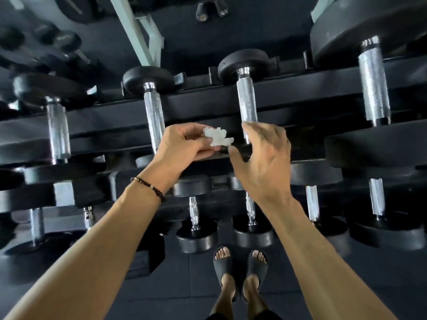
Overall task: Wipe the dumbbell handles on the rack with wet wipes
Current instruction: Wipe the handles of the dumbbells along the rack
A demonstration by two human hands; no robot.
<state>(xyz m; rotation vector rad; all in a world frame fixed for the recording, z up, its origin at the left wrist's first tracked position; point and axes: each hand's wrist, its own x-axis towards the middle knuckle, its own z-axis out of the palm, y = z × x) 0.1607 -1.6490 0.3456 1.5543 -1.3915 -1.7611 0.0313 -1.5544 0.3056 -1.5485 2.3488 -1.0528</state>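
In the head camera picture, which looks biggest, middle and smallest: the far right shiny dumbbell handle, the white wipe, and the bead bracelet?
1. Far right dumbbell handle, biggest.
2. Bead bracelet and white wipe: too alike to rank.

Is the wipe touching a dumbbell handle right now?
No, the left hand pinches the crumpled wipe in the air between two handles.
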